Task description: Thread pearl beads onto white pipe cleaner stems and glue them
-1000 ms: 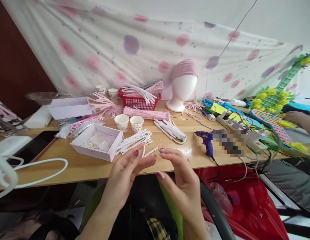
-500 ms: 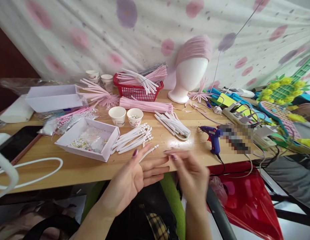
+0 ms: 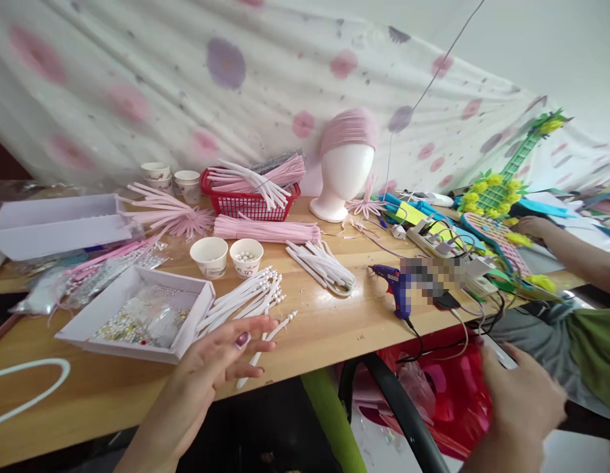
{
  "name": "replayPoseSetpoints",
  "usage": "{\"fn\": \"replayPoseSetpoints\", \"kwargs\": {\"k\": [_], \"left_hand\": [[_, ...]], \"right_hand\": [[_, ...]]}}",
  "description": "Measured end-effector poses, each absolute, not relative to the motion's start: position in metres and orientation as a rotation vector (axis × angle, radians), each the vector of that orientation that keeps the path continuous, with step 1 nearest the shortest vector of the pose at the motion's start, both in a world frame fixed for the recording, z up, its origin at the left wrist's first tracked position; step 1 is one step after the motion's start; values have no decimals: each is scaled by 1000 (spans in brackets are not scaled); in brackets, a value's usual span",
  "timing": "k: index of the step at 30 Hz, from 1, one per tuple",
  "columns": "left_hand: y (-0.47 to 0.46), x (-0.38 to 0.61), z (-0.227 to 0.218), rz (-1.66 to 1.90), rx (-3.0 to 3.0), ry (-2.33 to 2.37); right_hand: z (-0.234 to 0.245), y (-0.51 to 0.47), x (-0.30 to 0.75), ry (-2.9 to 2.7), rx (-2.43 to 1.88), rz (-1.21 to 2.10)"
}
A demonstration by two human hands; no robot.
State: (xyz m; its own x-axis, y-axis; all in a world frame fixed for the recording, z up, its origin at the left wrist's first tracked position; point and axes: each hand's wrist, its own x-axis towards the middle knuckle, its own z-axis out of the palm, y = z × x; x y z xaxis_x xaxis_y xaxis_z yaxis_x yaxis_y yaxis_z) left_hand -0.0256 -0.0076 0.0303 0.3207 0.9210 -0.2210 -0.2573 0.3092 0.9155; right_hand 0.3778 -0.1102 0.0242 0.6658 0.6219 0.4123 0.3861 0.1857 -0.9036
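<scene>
My left hand (image 3: 211,368) is over the table's front edge, fingers spread, with nothing in it. Just beyond its fingertips lies a white fuzzy stem (image 3: 258,355) tipped with pearl beads (image 3: 291,316). Behind that is a bundle of similar white beaded stems (image 3: 240,299). To its left stands a white box (image 3: 132,315) with loose beads and small clear bags. My right hand (image 3: 524,401), blurred, is off the table at the lower right, over the red plastic bag (image 3: 452,387). Its thumb and forefinger are apart; the other fingers are partly hidden.
A paper cup (image 3: 209,256) stands beside a cup of pearl beads (image 3: 246,256). Behind are a red basket (image 3: 250,205) of stems and a foam head (image 3: 341,174). Rightward lie a glue gun (image 3: 396,289), power strips and cables (image 3: 442,243). Another person's arm (image 3: 575,246) reaches toward a flowered guitar shape.
The view has turned right. My hands have separated: the right swung away to the lower right, its fingertips no longer pinched, while the left stays spread near the beaded stem.
</scene>
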Motion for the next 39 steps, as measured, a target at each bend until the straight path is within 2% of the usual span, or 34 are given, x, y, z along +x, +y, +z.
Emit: {"fn": "replayPoseSetpoints", "kwargs": {"k": [2,4,9,15,20,39], "left_hand": [[-9,-18,31,922,985,953],[-12,-8,33,938,1044,1001],[-15,15,37,1050,1151,981],[-4,23,37,1289,1404,903],[4,22,39,1358,1562,885],[25,-6,31,1171,1779,833]], "right_hand": [[18,-98,355,-805,-1332,107],[18,-87,317,-724,-1239,181],[37,-62,214,-850,-951,1003],[40,-48,185,-902,-801,1339],[35,-42,182,-931,-808,1372],[49,-36,180,-1387,-1069,1133]]}}
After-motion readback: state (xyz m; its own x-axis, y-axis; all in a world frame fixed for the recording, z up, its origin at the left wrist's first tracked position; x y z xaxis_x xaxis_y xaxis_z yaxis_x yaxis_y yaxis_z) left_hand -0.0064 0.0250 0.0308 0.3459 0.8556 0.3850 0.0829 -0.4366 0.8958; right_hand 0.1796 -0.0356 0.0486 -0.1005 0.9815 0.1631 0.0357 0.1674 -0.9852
